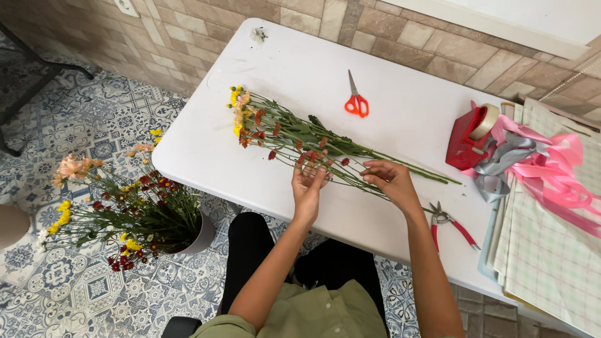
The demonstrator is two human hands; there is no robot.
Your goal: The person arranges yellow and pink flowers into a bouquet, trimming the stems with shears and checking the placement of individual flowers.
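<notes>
Fingers of both the left hand [308,181] and right hand [389,179] pinch the long green-stemmed, red-and-yellow flower bunch [294,138].

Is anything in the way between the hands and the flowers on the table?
No, nothing visible. The left hand and the right hand already touch the flower stems lying on the white table.

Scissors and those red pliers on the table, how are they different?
The scissors have orange loop handles; the pliers have straight red grips. The scissors lie far from the hands, beyond the flowers; the pliers lie beside the right hand. Both rest flat on the white table.
</notes>
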